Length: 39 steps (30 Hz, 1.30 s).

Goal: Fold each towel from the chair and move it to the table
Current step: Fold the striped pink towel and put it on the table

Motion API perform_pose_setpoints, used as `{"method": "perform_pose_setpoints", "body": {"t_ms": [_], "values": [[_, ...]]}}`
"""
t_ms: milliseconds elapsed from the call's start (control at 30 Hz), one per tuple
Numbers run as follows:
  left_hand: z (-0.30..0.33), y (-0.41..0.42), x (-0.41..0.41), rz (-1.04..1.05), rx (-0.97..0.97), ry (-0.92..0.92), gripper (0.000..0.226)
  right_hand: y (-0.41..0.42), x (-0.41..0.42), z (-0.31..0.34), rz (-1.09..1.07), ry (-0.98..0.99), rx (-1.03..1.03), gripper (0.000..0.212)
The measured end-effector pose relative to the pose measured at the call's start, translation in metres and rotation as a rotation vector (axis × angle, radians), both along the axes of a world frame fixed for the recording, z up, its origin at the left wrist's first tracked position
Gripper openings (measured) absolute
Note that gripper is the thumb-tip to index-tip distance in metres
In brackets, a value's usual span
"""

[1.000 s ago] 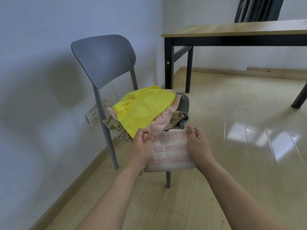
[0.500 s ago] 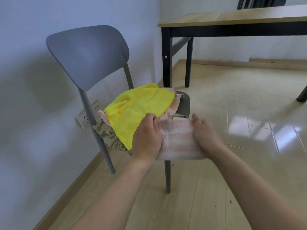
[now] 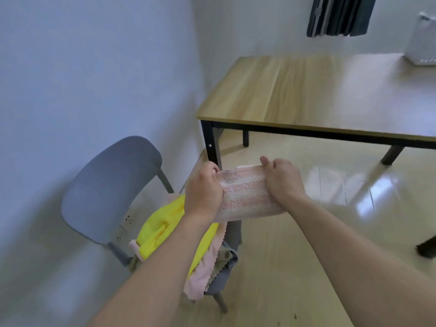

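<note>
A folded pink-and-white striped towel (image 3: 245, 193) is held in the air between the chair and the table. My left hand (image 3: 204, 188) grips its left end and my right hand (image 3: 283, 179) grips its right end. Below my left forearm the grey chair (image 3: 108, 185) carries a pile: a yellow towel (image 3: 158, 228) on top, a pale pink towel (image 3: 203, 267) under it, and a patterned beige cloth (image 3: 223, 258) at the seat's edge. The wooden table (image 3: 306, 90) with black legs stands just beyond the held towel.
A white appliance (image 3: 422, 38) sits on the table's far right corner. A dark curtain (image 3: 339, 15) hangs behind the table. A wall socket (image 3: 126, 224) shows behind the chair. The blue-white wall runs along the left, and glossy wood flooring spreads to the right.
Both hands have lifted the folded striped towel off the chair's front and carried it up toward the table. The view has risen, so the tabletop now shows from above.
</note>
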<state>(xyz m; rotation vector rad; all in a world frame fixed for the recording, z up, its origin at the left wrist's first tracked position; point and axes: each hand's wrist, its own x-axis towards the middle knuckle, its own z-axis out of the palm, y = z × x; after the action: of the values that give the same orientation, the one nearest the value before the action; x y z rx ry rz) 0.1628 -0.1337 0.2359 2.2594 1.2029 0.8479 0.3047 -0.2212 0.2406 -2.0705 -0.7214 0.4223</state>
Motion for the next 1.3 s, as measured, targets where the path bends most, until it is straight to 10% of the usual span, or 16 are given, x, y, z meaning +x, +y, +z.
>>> {"method": "perform_pose_setpoints", "body": {"t_ms": [400, 800, 1300], "values": [[0.322, -0.076, 0.047, -0.273, -0.323, -0.023, 0.025, -0.095, 0.073, 0.337, 0.003, -0.015, -0.12, 0.046], [0.366, -0.084, 0.135, -0.539, -0.82, -0.069, 0.026, -0.156, 0.175, 0.377, 0.123, 0.519, 0.16, 0.034], [0.387, -0.163, 0.355, -0.4, -0.629, 0.066, 0.02, -0.202, 0.419, 0.392, 0.32, 0.092, 0.017, 0.012]]}}
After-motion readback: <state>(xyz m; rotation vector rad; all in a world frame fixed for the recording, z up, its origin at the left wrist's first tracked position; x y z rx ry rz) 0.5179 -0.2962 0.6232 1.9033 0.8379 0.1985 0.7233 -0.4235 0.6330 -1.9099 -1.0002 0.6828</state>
